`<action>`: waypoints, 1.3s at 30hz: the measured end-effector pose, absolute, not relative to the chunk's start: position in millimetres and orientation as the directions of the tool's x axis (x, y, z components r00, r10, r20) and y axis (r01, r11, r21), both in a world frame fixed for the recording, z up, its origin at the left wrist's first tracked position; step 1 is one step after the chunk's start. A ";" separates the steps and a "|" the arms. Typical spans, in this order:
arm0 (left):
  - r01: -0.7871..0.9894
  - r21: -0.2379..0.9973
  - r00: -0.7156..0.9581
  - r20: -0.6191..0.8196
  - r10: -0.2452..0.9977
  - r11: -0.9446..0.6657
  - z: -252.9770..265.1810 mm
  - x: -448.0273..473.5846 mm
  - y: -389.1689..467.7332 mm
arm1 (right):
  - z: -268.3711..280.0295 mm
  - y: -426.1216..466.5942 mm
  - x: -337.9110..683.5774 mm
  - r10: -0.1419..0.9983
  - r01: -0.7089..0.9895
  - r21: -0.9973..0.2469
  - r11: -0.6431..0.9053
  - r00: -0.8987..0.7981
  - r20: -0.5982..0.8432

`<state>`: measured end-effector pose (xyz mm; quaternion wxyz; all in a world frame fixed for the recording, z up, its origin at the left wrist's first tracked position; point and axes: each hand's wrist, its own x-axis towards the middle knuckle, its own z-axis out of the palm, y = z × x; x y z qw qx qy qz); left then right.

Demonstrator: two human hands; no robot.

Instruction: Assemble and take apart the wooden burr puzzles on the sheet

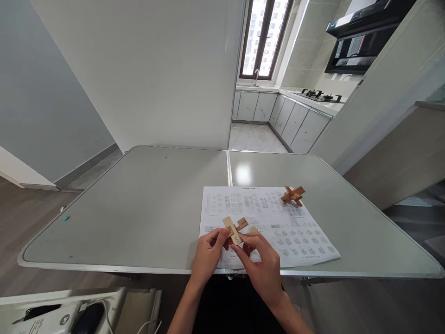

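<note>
Light wooden burr puzzle pieces, crossed over one another, are held just above a printed sheet. My left hand pinches them from the left with thumb and fingers. From the right, my right hand grips the lower end of the upright piece, which bears a small dark mark. Another pale wooden piece shows partly behind my right fingers; whether it is held or lies on the sheet I cannot tell. A darker brown wooden burr puzzle, put together as a cross shape, rests on the sheet's upper right corner.
The sheet, covered with small diagrams, lies on a grey-green table with a metal rim and a centre seam. A small teal bit is near the left edge. Below left stands an open drawer or box with devices and cables.
</note>
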<state>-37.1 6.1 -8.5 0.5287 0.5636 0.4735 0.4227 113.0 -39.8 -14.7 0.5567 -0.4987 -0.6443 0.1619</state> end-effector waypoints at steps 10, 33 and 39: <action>0.067 0.998 0.189 -0.019 0.982 0.007 -14.8 -39.8 6.4 | -16.5 -41.1 117.2 0.865 0.461 -0.786 0.412 0.074 0.497; 0.032 0.999 0.270 -0.039 0.962 0.031 -7.1 -35.2 3.3 | -38.0 -40.7 179.1 0.955 0.703 -0.674 0.224 -0.021 0.296; 0.122 0.992 0.268 -0.037 0.963 0.004 -4.1 -35.2 1.9 | -35.3 -34.7 179.0 0.957 0.638 -0.734 0.233 -0.015 0.291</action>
